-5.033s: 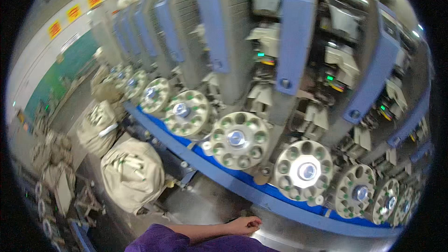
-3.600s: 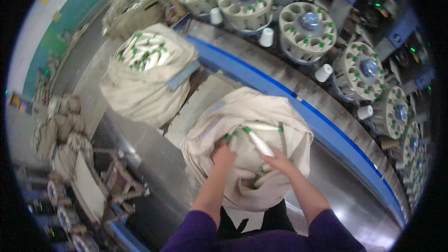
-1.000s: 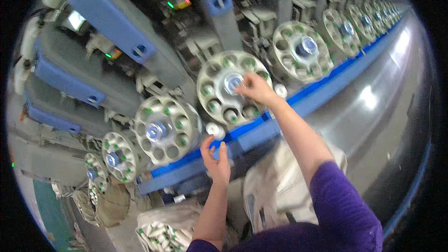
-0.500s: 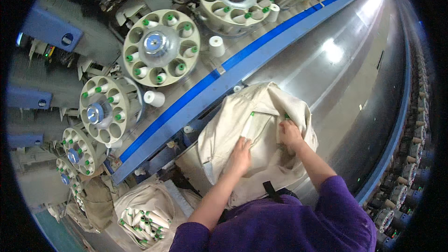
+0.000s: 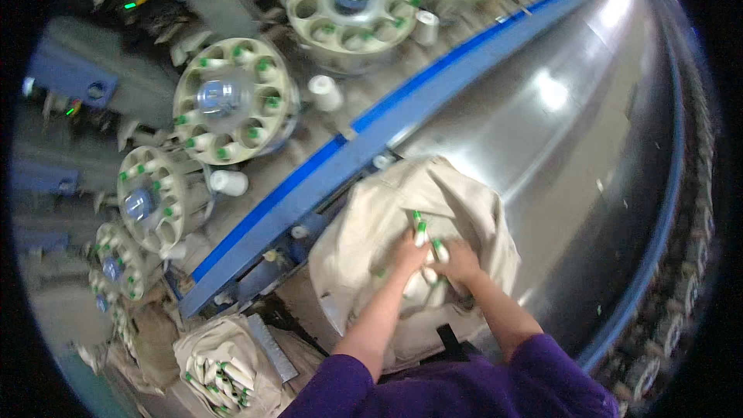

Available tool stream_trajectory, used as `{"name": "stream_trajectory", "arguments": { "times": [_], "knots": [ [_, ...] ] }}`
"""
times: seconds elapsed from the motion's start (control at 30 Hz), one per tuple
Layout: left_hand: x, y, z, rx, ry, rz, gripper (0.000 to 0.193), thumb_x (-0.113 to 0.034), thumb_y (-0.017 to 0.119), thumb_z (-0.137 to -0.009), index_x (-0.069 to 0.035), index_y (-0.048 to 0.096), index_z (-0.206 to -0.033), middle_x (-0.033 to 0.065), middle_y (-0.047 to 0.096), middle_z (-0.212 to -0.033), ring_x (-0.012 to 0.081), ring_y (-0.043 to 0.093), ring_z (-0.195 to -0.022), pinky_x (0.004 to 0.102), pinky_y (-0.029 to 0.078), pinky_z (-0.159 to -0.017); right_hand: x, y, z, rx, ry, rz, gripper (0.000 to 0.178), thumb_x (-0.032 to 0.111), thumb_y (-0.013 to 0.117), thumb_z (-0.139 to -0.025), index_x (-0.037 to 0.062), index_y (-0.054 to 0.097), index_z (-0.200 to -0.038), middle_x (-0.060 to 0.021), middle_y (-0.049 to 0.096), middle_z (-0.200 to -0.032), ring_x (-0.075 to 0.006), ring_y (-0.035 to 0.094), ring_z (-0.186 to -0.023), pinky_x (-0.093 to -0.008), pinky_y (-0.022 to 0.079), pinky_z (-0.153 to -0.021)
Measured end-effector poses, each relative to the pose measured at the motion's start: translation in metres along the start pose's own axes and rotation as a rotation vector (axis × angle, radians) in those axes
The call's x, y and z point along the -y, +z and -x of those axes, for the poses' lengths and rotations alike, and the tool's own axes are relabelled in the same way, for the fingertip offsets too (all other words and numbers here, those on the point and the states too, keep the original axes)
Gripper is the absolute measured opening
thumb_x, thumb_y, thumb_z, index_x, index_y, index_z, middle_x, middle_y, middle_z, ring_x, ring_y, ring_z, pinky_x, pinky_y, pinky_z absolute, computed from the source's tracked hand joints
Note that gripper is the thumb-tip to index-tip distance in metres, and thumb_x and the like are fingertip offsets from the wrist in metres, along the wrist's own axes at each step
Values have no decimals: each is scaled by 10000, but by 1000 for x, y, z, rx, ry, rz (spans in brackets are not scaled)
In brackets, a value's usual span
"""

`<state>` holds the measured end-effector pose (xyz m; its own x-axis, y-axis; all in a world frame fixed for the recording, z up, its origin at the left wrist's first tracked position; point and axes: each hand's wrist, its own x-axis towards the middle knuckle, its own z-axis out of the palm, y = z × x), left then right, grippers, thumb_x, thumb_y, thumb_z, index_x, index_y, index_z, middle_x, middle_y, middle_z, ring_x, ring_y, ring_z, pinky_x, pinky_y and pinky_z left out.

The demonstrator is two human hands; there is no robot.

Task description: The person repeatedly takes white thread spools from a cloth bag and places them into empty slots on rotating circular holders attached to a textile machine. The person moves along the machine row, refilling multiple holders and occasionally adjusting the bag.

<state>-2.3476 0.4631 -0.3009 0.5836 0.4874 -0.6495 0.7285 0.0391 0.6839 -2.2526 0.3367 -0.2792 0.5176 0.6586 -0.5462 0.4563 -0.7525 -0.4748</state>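
A wide cream cloth bag [image 5: 371,217] hangs open in front of my body, with a black strap [image 5: 449,338] at its near edge. Both hands are down inside it, close together. My left hand [image 5: 410,255] is closed round white yarn bobbins with green tips [image 5: 421,231]. Just beside it, my right hand [image 5: 462,263] grips another green-tipped yarn bobbin [image 5: 441,251]. My fingers partly cover the bobbins, and motion blurs them, so I cannot tell how many each hand has.
A second cloth bag [image 5: 190,344] full of green-tipped bobbins sits at lower left. Along the machine's blue rail [image 5: 309,166] stand round bobbin magazines [image 5: 267,135] and white cones [image 5: 325,93]. Another machine row [image 5: 681,286] lines the right, beyond the shiny floor [image 5: 534,162].
My hands have come together in the middle of the bag, and green-tipped bobbins now show between them. The view has shifted, so the machine and bags sit differently in it.
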Motion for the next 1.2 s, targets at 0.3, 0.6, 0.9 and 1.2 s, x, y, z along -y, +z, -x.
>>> {"name": "stream_trajectory", "arguments": {
  "times": [0.3, 0.6, 0.9, 1.2],
  "knots": [
    [-8, -35, 50, 115, -14, 238, 482, -419, 622, -777, -27, 575, -1054, 155, 619, -953, 258, 589, -893, 362, 443, -787, 15, -33, 23, 51, -221, -336, 353, 192, 674, -704, 7, 579, -990, -152, 643, -827, -280, 631, -736, -360, 497, -683],
    [-24, -82, 169, 396, -276, 1217, 381, -301, 486, -898, -19, 525, -1151, 126, 603, -1018, 212, 607, -875, 360, 493, -796, 103, -76, 101, 756, 231, -907, 511, 397, 515, -884, -29, 449, -1161, -122, 573, -1031, -191, 592, -843, -334, 505, -684],
    [-56, -140, 182, 196, 121, 1242, 300, -146, 531, -838, -24, 534, -1113, 175, 526, -1156, 327, 530, -1045, 457, 411, -948, 111, -76, 70, 856, -262, -598, 714, 543, 371, -893, -46, 302, -1290, -160, 514, -1119, -203, 563, -879, -291, 482, -657],
    [-173, -242, 137, -253, 627, 1286, 444, -133, 600, -752, -12, 502, -1168, 149, 533, -1141, 280, 539, -1019, 420, 429, -921, 201, -241, -21, 575, -537, -429, 598, 578, 378, -885, 22, 583, -962, 20, 396, -565, -88, 366, -512, -255, 335, -472]
  ]
}}
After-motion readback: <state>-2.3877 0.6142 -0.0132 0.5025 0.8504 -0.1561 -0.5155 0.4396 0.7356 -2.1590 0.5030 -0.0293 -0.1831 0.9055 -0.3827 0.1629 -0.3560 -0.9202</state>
